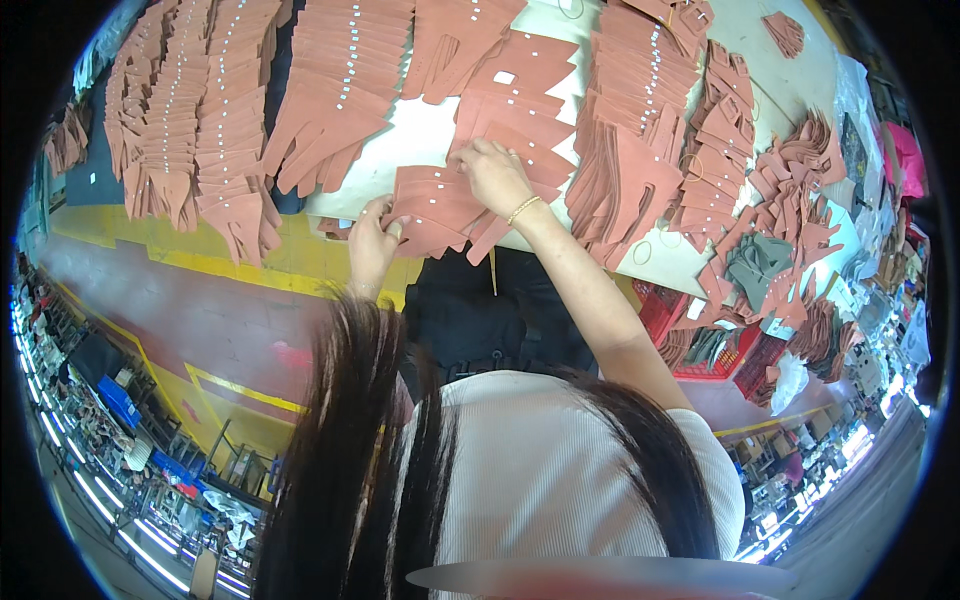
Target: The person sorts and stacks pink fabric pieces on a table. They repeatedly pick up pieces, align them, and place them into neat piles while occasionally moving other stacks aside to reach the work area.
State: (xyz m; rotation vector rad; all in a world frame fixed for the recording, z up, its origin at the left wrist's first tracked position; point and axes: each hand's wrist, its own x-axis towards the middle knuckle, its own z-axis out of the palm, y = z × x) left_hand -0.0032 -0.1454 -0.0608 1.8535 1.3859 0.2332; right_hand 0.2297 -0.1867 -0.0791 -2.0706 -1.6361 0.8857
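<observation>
Reddish-brown cut glove pieces [436,205], apparently leather and marked with small white tags, lie at the table's near edge between my hands. My left hand [372,245] is closed on their left edge, with thumb and fingers at the rim. Over their upper right part, my right hand [497,180] bends its fingers down and pinches a piece's edge; its fingertips are partly hidden. Beyond it, a fanned row of the same pieces [515,100] runs away from me. Another finger-shaped stack [335,100] lies to the left, and a further one [628,150] to the right.
More overlapping rows [235,120] cover the table's left side. Rubber bands [641,253] lie on the pale tabletop at right. Dark green pieces [758,262] sit among brown bundles. A red crate [715,360] stands below the table's right edge. Yellow-marked floor [190,250] shows at left.
</observation>
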